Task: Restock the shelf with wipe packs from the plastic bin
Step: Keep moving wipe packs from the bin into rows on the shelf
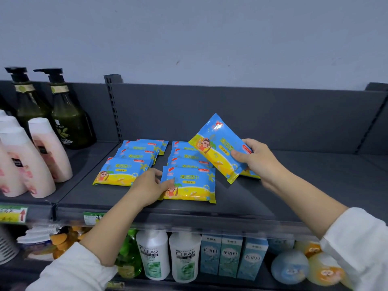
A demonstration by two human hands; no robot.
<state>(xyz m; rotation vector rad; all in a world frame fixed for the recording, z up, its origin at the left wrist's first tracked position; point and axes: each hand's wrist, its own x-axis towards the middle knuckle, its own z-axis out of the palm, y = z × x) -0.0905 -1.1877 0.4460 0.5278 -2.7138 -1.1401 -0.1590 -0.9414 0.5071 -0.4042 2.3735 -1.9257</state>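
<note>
Blue-and-yellow wipe packs lie in two overlapping rows on the dark grey shelf (pixel 294 185): a left row (pixel 123 173) and a middle row whose front pack (pixel 190 185) is nearest me. My left hand (pixel 151 185) pinches the left edge of that front pack, which lies flat. My right hand (pixel 255 158) grips another wipe pack (pixel 218 148) by its right end and holds it tilted above the shelf, to the right of the middle row. A further pack (pixel 251 174) peeks out under my right hand. The plastic bin is out of view.
Two dark green pump bottles (pixel 69 114) and pink bottles (pixel 31 156) stand on the shelf to the left. Below are white shampoo bottles (pixel 153 255), blue cartons (pixel 228 257) and round toy-like items (pixel 289 267). The shelf's back panel (pixel 252 114) rises behind the packs.
</note>
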